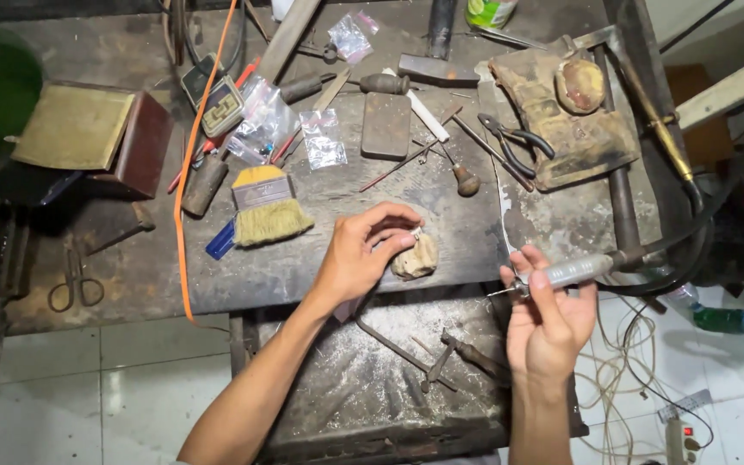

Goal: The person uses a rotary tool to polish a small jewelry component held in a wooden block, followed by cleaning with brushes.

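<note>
My left hand [363, 251] rests at the front edge of the dark workbench [303, 275]. Its fingers are closed around a small pale lumpy block [417, 258], and a tiny metal piece [415, 232] sits at the fingertips on top of the block. Off the bench edge to the right, my right hand [548, 319] grips a silver rotary handpiece [574, 271] like a pen. Its thin bit [503, 293] points left toward the block without touching it. A black flexible hose [691, 250] runs from the handpiece to the right.
A wide paintbrush [267, 205], small plastic bags [322, 138], pliers [514, 142], an awl [462, 176], a dark flat block [387, 125], scissors [72, 280] and a worn leather pad [566, 120] lie on the bench. An orange cord [184, 189] crosses it. A dusty tray [363, 387] with a saw frame sits below.
</note>
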